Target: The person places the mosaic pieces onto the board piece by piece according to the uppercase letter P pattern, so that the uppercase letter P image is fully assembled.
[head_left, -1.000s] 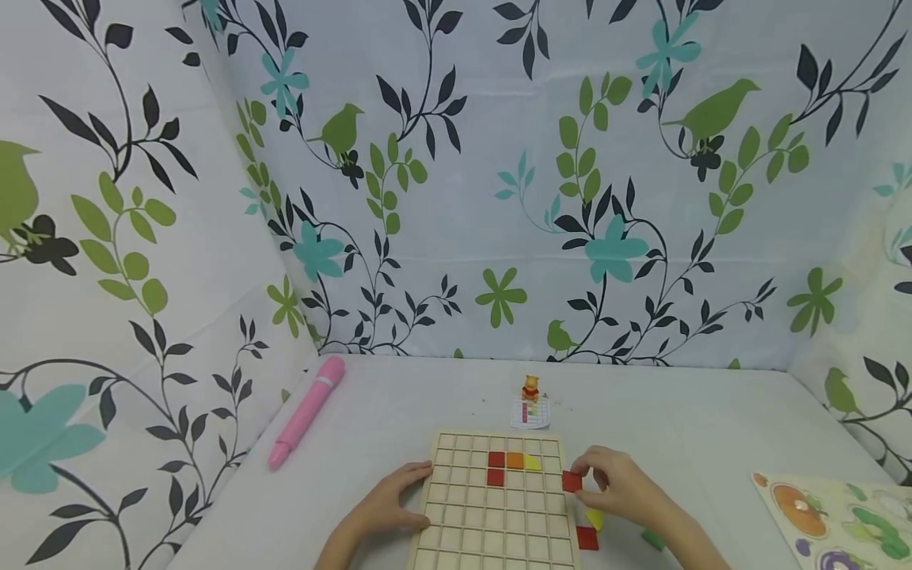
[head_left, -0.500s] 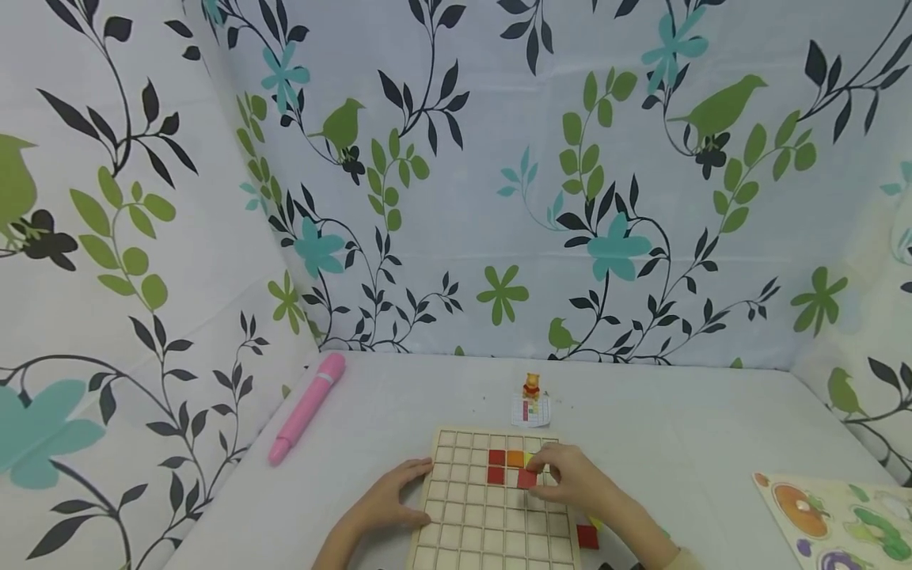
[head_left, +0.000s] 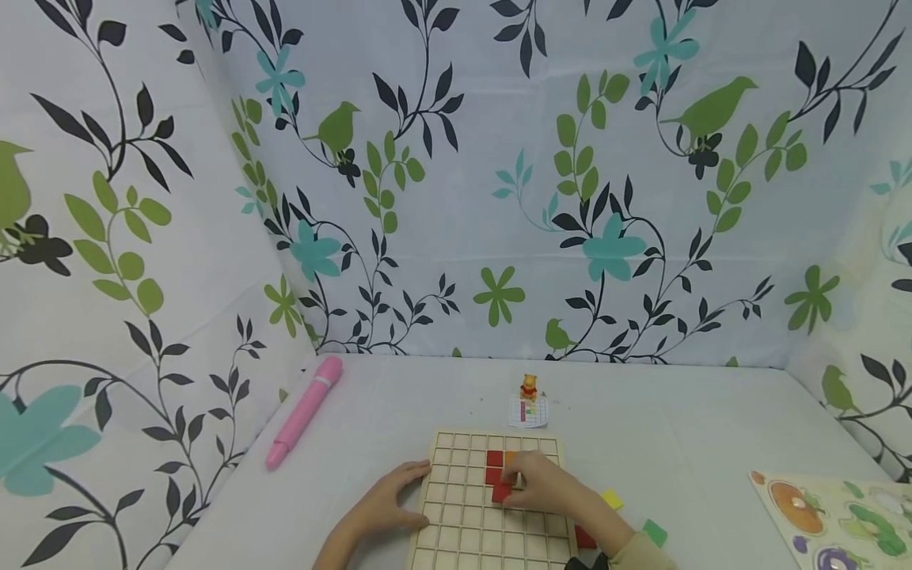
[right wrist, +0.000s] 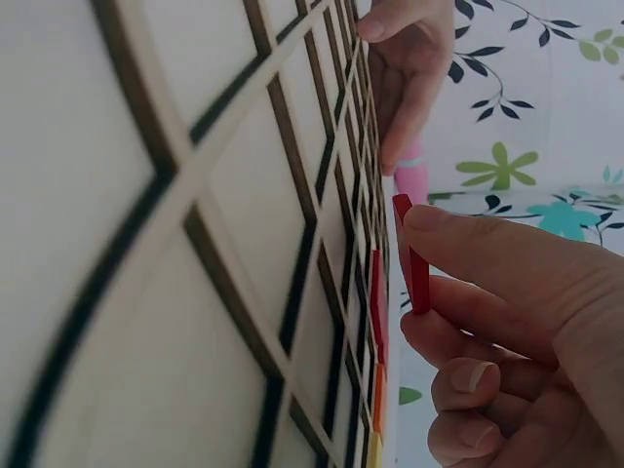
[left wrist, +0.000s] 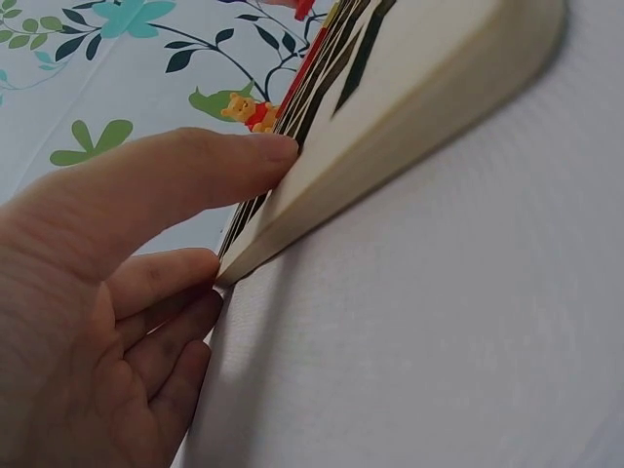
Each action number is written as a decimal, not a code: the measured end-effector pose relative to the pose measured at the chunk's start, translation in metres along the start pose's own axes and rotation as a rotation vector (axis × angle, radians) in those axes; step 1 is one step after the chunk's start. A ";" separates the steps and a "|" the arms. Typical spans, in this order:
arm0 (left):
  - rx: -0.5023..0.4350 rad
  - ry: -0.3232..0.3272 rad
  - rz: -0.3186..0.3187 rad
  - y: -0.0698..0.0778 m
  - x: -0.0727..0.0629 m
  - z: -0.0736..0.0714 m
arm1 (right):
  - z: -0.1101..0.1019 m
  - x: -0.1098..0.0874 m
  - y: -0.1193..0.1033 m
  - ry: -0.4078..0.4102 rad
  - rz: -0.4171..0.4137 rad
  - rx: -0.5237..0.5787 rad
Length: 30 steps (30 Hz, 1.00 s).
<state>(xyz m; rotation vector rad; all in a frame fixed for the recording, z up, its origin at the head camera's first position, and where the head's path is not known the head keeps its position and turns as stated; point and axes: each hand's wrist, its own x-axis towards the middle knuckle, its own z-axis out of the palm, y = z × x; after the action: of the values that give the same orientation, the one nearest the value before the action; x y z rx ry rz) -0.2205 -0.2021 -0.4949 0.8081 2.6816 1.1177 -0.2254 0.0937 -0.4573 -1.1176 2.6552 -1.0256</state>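
A wooden grid board (head_left: 456,518) lies on the white table. My left hand (head_left: 388,499) rests along its left edge; in the left wrist view the thumb (left wrist: 234,161) touches the top of the rim and the other fingers lie by the side. Over the board, my right hand (head_left: 545,483) pinches a red square tile (head_left: 500,492) between thumb and fingers. The right wrist view shows this red tile (right wrist: 411,258) on edge, apart from the board. Two red tiles (head_left: 493,476) and an orange tile (head_left: 509,457) sit in cells; a yellow one (right wrist: 375,450) is hidden from the head view.
Right of the board lie a loose red tile (head_left: 585,537), a yellow tile (head_left: 612,499) and a green tile (head_left: 654,533). Behind it stand a bear figurine (head_left: 528,387) and a small grid card (head_left: 528,412). A pink marker-shaped stick (head_left: 305,413) lies left, a vegetable-picture sheet (head_left: 834,518) right.
My right hand has carried the red tile leftward from beyond the board's right edge to a place just below the two red tiles. The left hand stays at the board's edge.
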 end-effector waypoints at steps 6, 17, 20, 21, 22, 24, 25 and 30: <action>0.002 0.000 0.000 -0.001 0.000 0.000 | 0.004 0.005 0.000 -0.008 -0.037 -0.011; 0.006 0.011 0.025 0.001 0.000 -0.002 | 0.013 0.013 0.003 -0.024 0.015 -0.047; 0.007 0.017 0.030 0.001 -0.001 -0.002 | 0.014 0.013 0.002 -0.019 0.024 -0.051; 0.008 0.018 0.032 0.001 -0.001 -0.002 | 0.014 0.013 0.002 -0.018 0.024 -0.052; 0.005 0.018 0.033 0.001 -0.001 -0.002 | 0.015 0.013 0.001 -0.018 0.027 -0.052; -0.001 0.017 0.032 0.000 -0.001 -0.002 | 0.015 0.013 0.001 -0.019 0.035 -0.052; -0.003 0.017 0.032 0.000 -0.001 -0.002 | 0.015 0.013 0.001 -0.019 0.038 -0.053; 0.001 0.013 0.034 -0.001 0.000 -0.001 | 0.015 0.013 0.001 -0.029 0.049 -0.037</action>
<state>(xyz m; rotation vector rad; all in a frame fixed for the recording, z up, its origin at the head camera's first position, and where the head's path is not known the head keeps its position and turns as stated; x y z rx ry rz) -0.2210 -0.2033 -0.4946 0.8529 2.6892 1.1333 -0.2307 0.0772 -0.4678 -1.0607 2.6750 -0.9491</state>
